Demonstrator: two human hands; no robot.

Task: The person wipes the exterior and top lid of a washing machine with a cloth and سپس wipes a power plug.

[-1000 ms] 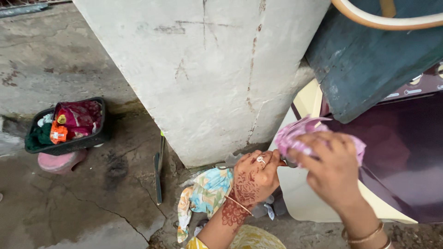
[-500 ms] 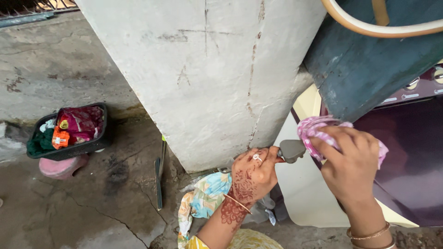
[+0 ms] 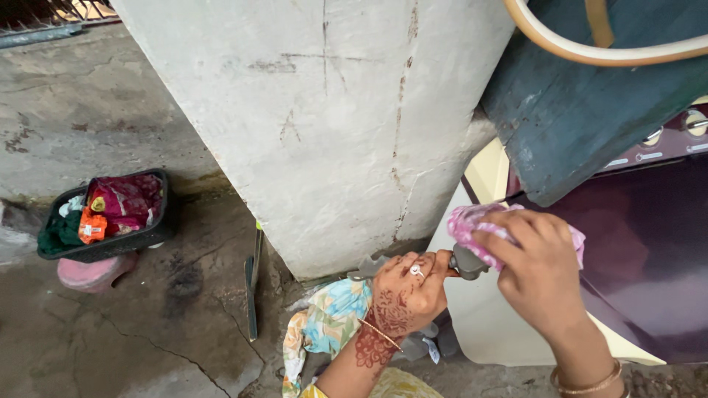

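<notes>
Seen from above, outdoors on a cracked, damp concrete floor. Dominated by a broad grey-white pillar, scratched and stained, filling the upper middle. At right, a maroon washer with a cream side panel and a row of knobs along its top edge, partly under a worn teal board crossed by a pale curved hose. At far left, a black basket full of red, orange and green clothes, sitting over a pink tub. Between basket and pillar, a thin dark strip lying on the floor, running top to bottom. Below the pillar, a crumpled floral cloth in blue, yellow and white on the floor. Right hand, with bangles at the wrist, at the washer's near corner: fingers curled tightly around a bunched pink-and-white rag, pressed against the washer's edge. Left hand, patterned with dark red henna and wearing a ring and thin bracelet: fingers closed around a small grey fitting, just left of the washer's cream panel and touching the right hand. Fitting: dull grey, stubby, mostly hidden by both hands; long axis roughly level, running left to right, visible end pointing toward the washer. Exact shape not clear.
</notes>
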